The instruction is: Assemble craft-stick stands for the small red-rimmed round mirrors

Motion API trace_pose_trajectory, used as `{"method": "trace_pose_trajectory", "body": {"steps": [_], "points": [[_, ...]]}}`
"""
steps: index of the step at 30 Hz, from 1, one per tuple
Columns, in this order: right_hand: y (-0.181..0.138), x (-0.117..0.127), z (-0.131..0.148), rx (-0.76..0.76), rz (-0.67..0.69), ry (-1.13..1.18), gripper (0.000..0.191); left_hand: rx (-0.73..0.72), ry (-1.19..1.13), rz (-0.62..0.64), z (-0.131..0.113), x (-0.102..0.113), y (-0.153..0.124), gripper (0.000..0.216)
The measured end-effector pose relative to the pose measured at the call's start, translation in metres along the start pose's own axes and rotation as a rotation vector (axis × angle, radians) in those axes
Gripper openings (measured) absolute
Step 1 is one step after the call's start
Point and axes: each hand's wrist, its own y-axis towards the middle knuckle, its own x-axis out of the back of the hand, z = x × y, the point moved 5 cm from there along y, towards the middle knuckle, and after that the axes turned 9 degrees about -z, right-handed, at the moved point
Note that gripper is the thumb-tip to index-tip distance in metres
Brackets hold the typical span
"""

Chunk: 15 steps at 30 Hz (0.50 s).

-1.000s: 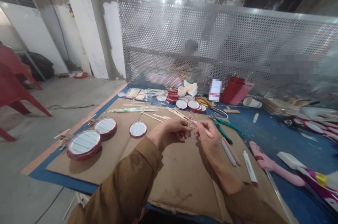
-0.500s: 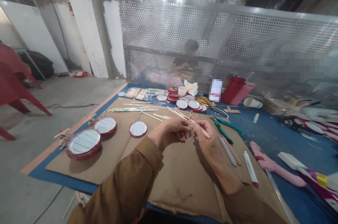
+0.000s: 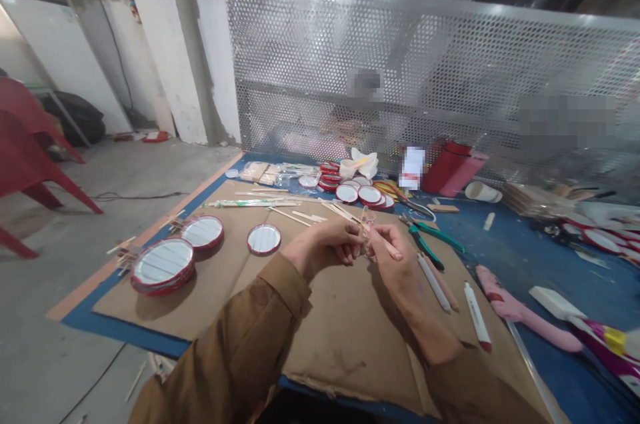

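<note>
My left hand (image 3: 333, 241) and my right hand (image 3: 395, 264) meet above a brown cardboard sheet (image 3: 335, 337). The fingers of both are closed on a small see-through piece (image 3: 369, 219) with pinkish specks; its exact kind is too small to tell, and the fingers hide part of it. Just beyond lie thin wooden sticks (image 3: 291, 216). A round red-rimmed white disc (image 3: 263, 239) rests flat left of my hands. Green-handled pliers (image 3: 425, 245) lie to the right of my right hand, close to a grey-white pen (image 3: 434, 283).
Stacked red-rimmed discs (image 3: 163, 264) stand at the left, and more discs (image 3: 370, 195) at the back. A perforated metal screen (image 3: 310, 64) closes the far side. On the right lie a marker (image 3: 477, 314) and a pink glue gun (image 3: 525, 317); a red cylinder (image 3: 445, 167) stands behind.
The view has shifted slightly, so the table things sit a little farther right. Both hands keep their hold on the small see-through piece, with hardly any movement.
</note>
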Motion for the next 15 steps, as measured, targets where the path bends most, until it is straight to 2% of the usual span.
{"method": "trace_pose_trajectory", "body": {"steps": [4, 7, 15], "points": [[0.0017, 0.0022, -0.0044, -0.008, -0.056, 0.010, 0.040, -0.017, -0.001, -0.004, -0.0002, 0.0005, 0.0001, 0.018], [0.0013, 0.0004, -0.0096, -0.046, -0.041, 0.056, 0.040, -0.012, 0.002, -0.010, -0.0008, 0.0004, -0.0002, 0.017], [0.0003, 0.0002, -0.0006, -0.002, -0.016, 0.009, 0.038, -0.014, -0.006, -0.013, -0.0016, 0.0000, -0.0010, 0.016]]}}
